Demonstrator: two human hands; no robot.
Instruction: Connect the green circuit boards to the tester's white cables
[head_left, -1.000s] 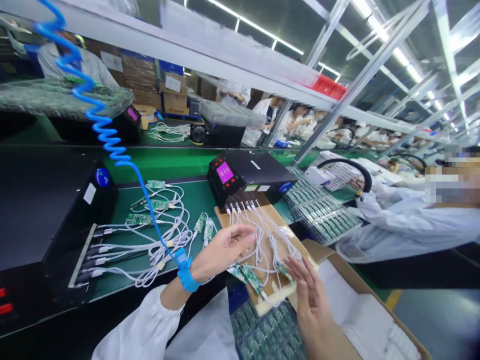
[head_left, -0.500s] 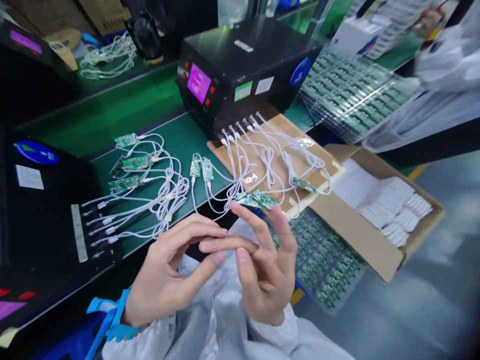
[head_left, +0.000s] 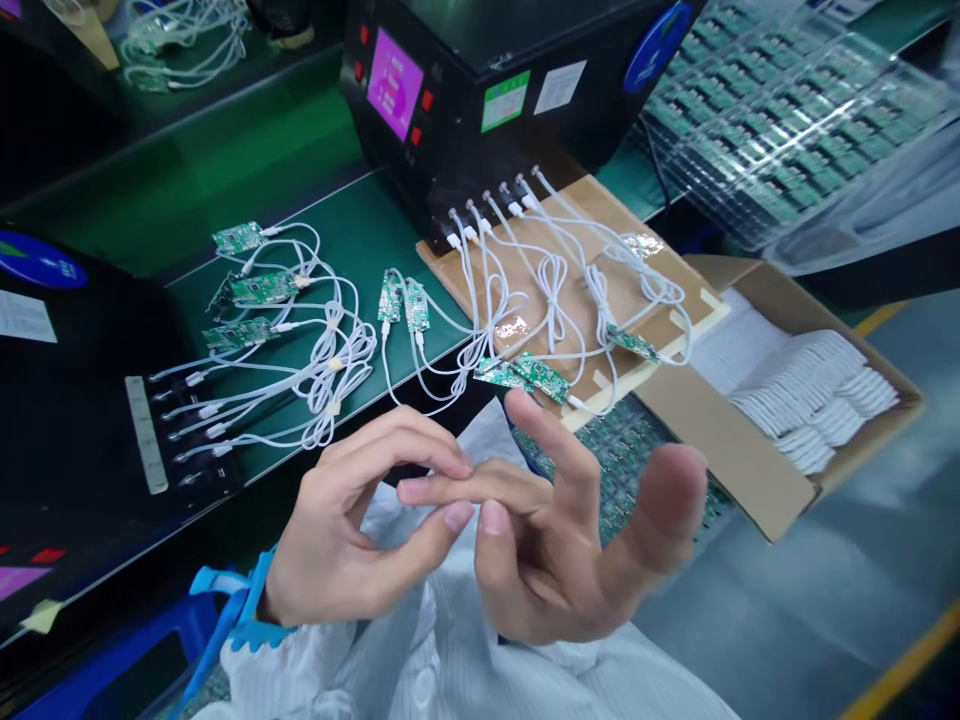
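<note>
My left hand (head_left: 360,530), with a blue band (head_left: 259,610) at its wrist, has its thumb and fingertips closed around the outstretched index finger of my right hand (head_left: 547,540). Other fingers of my right hand are spread apart, and no object shows in it. Both hands are in front of my pale striped garment. Just beyond them, green circuit boards (head_left: 541,377) on white cables (head_left: 480,350) lie at the edge of a brown cardboard sheet (head_left: 570,260). Two more boards (head_left: 405,303) rest on the green bench (head_left: 300,230) to the left.
Black machines with cables stand behind (head_left: 480,130) and at left (head_left: 82,400). More wired boards (head_left: 262,288) lie on the left bench. At right are an open carton (head_left: 750,460) of white pieces, clear trays of boards (head_left: 810,120) and another tray (head_left: 630,460) below.
The view has moved closer and tilted down. The raised fingers of my right hand have spread wider and swung right and towards the camera. My left fingertips remain at my right index finger.
</note>
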